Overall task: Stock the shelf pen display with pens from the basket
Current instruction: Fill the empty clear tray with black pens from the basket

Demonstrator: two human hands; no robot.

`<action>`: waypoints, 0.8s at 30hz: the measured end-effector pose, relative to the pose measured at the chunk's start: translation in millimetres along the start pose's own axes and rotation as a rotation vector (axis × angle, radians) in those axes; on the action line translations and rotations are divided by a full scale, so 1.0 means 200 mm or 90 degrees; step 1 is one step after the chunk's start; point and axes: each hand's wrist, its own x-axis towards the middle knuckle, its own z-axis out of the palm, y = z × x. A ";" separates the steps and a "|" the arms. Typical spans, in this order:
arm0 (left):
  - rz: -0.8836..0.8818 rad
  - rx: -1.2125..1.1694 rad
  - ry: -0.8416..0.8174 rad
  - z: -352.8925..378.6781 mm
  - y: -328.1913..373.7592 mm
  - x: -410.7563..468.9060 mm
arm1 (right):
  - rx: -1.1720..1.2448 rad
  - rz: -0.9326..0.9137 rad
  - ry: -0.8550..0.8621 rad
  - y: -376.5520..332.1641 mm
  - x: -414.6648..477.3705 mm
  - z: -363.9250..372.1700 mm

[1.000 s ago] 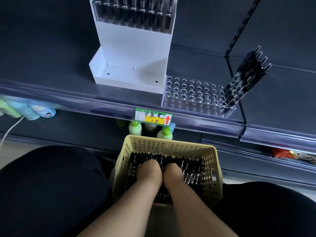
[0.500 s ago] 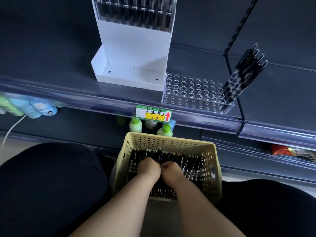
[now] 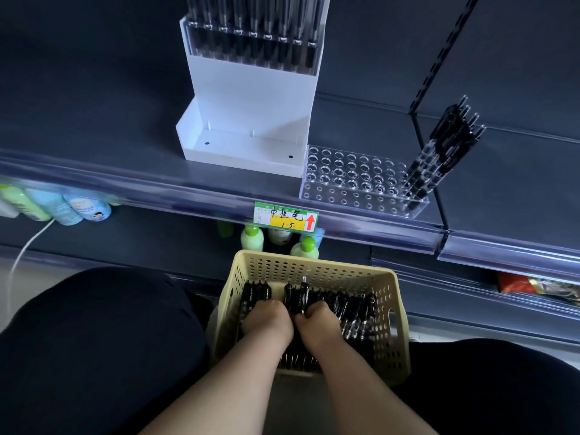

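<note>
**Pens gripped in the basket**

The left hand point(image 3: 266, 321) and right hand point(image 3: 320, 321) are held side by side, touching, inside the yellow basket point(image 3: 314, 265); their fingers are curled round a bunch of black pens point(image 3: 296, 296); the clear pen display point(image 3: 351, 174) is set at the front edge of the shelf point(image 3: 110, 142) above, with pens stood at its right end.

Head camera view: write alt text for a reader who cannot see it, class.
Seen from above, a person's left hand and right hand curl around black pens in a yellow perforated basket between their knees. On the shelf above, a clear holed pen display holds a pen cluster only at its right end, beside a white stand.
</note>
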 end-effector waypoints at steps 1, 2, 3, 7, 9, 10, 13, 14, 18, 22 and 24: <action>-0.001 -0.001 -0.002 0.00 0.00 0.00 | 0.000 -0.004 -0.003 0.00 0.00 0.00; -0.001 -0.011 -0.003 0.00 0.01 0.00 | 0.000 -0.007 -0.002 0.00 -0.01 -0.01; 0.000 -0.024 -0.006 0.00 0.01 0.00 | 0.002 -0.009 0.003 -0.01 -0.01 -0.02; -0.013 -0.140 0.005 0.03 -0.01 -0.01 | 0.017 -0.013 0.035 -0.02 -0.05 -0.06; -0.014 -0.196 0.026 0.01 -0.03 -0.03 | 0.032 -0.014 0.051 -0.02 -0.08 -0.08; -0.002 -0.213 0.037 0.00 -0.03 -0.05 | 0.035 -0.019 0.066 -0.03 -0.09 -0.09; 0.077 -0.277 0.100 -0.06 -0.03 -0.13 | 0.032 -0.068 0.119 -0.03 -0.16 -0.14; 0.109 -0.306 0.126 -0.09 -0.02 -0.17 | 0.024 -0.091 0.133 -0.03 -0.18 -0.16; 0.247 -0.416 0.184 -0.24 -0.01 -0.32 | 0.052 -0.198 0.175 -0.09 -0.29 -0.31; 0.340 -0.455 0.248 -0.43 0.01 -0.46 | 0.098 -0.336 0.250 -0.19 -0.45 -0.51; 0.377 -0.464 0.278 -0.52 0.01 -0.51 | 0.137 -0.403 0.299 -0.22 -0.52 -0.60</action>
